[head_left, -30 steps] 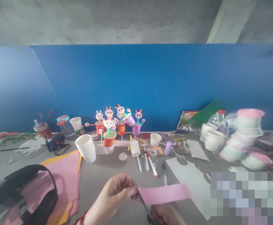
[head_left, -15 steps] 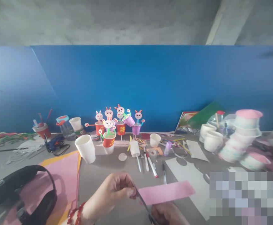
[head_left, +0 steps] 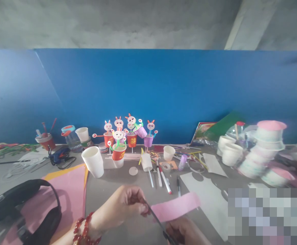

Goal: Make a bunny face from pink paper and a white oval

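Low in the middle, my left hand point(head_left: 129, 204) is closed in a pinch at the left end of a pink paper strip point(head_left: 177, 206). Dark scissors point(head_left: 158, 223) slant across that end of the strip, their tips close to my left fingertips. My right hand point(head_left: 182, 229) is wrapped round the scissors' handles at the bottom edge, partly out of frame. The strip's far end curls upward to the right, above my right hand. How far the blades are apart is hard to make out.
Pink and orange sheets point(head_left: 73, 190) lie left under a black headset point(head_left: 53, 194). White cut paper point(head_left: 204, 194) lies right, beside pens point(head_left: 165, 180). Behind stand a tall white cup point(head_left: 93, 161), rabbit-faced cup figures point(head_left: 119, 154) and stacked pink-topped cups point(head_left: 269, 136).
The free end of the pink strip has swung left and curls more. My right hand has shifted slightly with the scissors; my left hand stays nearly in place.
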Motion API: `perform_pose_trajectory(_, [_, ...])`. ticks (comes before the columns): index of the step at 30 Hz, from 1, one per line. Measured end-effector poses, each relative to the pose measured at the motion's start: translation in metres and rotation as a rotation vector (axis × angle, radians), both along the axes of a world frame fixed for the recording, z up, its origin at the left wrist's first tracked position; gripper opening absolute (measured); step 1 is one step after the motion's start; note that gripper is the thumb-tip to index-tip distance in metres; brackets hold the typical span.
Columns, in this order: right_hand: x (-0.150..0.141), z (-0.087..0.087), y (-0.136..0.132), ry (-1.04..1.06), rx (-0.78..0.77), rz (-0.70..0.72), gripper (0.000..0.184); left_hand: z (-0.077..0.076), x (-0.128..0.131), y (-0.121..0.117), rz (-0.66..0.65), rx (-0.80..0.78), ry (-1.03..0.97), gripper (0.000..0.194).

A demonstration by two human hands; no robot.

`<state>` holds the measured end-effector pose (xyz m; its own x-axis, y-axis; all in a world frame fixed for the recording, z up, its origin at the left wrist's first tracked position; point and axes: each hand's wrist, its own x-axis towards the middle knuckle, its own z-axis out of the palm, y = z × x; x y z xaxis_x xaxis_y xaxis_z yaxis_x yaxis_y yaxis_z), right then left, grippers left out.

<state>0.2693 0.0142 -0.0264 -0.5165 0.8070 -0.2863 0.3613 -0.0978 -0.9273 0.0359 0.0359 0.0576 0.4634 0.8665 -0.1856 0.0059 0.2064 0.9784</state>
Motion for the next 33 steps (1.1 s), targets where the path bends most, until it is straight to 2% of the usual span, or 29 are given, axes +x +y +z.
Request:
perform_pose_trajectory(7, [0.003,-0.010,0.005,-0.088,0.063,0.008,0.027,-0.002,-0.005,0.006,-0.043,-0.006,0.029,0.009])
perform_pose_trajectory(15, [0.001,0.012,0.005,-0.067,-0.046,0.010,0.017,-0.001,-0.006,0.012,-0.078,-0.019,0.043,0.013])
perform_pose_trajectory(24, [0.009,0.005,0.004,-0.157,0.052,-0.009,0.013,0.002,-0.005,0.016,-0.104,-0.031,0.065,0.011])
perform_pose_trajectory(29, [0.006,0.007,0.007,-0.133,0.000,0.008,0.017,0.001,-0.007,0.016,-0.115,-0.032,0.087,0.009])
perform_pose_trajectory(33, [0.006,0.006,0.007,-0.136,0.027,0.013,0.021,0.001,-0.009,0.016,-0.122,-0.020,0.126,0.006])
